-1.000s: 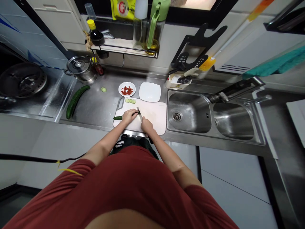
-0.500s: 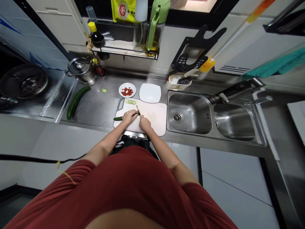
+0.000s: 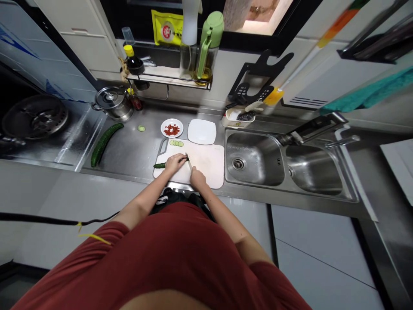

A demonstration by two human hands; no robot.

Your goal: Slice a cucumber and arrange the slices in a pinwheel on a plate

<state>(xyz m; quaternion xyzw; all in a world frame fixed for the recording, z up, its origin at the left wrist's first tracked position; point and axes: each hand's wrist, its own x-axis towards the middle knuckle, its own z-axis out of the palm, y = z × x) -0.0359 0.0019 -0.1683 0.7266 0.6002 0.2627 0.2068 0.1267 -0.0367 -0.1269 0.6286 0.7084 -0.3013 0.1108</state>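
Note:
A green cucumber (image 3: 159, 165) lies across the left part of a white cutting board (image 3: 211, 165). My left hand (image 3: 174, 163) is closed over it near its right end, which pokes out past the fingers. My right hand (image 3: 198, 178) is wrapped round the handle of a knife (image 3: 189, 162), its blade pointing away from me against the cucumber's right end. Several pale cucumber slices (image 3: 176, 143) lie in an overlapping row at the board's top left. Behind the board are a small white plate of chopped red pieces (image 3: 172, 129) and a square white plate (image 3: 201, 132).
A whole cucumber (image 3: 103, 144) and a cut cucumber end (image 3: 141, 128) lie on the steel counter to the left. Beyond them stand a lidded pot (image 3: 113, 103) and a wok (image 3: 35, 116). A double sink (image 3: 254, 157) borders the board's right side. A shelf with bottles (image 3: 169, 75) hangs above.
The view has tilted slightly upward, so the scene sits lower. The knife blade has shifted a little at the cucumber's right end. Both hands keep their grips.

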